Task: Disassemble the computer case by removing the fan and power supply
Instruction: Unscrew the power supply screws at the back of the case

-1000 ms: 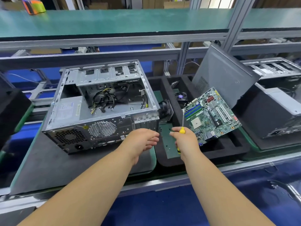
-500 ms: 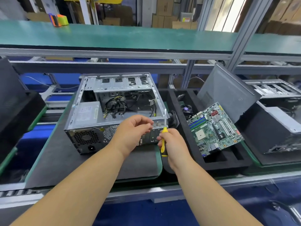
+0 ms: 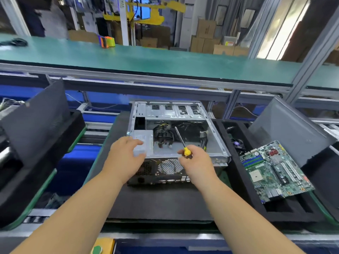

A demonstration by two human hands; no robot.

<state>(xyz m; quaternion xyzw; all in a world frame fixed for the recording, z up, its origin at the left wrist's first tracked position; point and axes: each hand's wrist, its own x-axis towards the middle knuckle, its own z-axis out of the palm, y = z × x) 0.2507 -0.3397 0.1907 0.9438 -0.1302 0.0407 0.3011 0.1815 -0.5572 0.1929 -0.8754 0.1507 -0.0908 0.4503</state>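
nearest the camera, 2 bare forearms reach forward over the dark mat (image 3: 161, 204) on the surface. the left hand (image 3: 126, 158) is spread, fingers released, hovering at or on the near corner of the power supply (image 3: 144, 142); whether it touches cannot be told through the blur. the right hand (image 3: 197, 163) is clenched around the yellow-handled screwdriver (image 3: 181, 141), its shaft angled up and away over the open case. the computer case (image 3: 216, 153) lies on its side on the mat, its perforated rear panel (image 3: 170, 166) facing the person. the power supply sits inside at the near left corner, against that panel, with a bundle of cables (image 3: 165, 133) trailing from its inner side. it is probably a heavy, stiff metal box with sharp sheet edges; best taken by its 2 long sides with a full palm, once its screws are out and the cables are free, since the soft wires could snag. no fan can be made out in the case. to the right, a motherboard (image 3: 275, 171) leans in a black foam tray (image 3: 238, 184), beside a grey side panel (image 3: 286, 132). beyond runs a green shelf (image 3: 165, 57).
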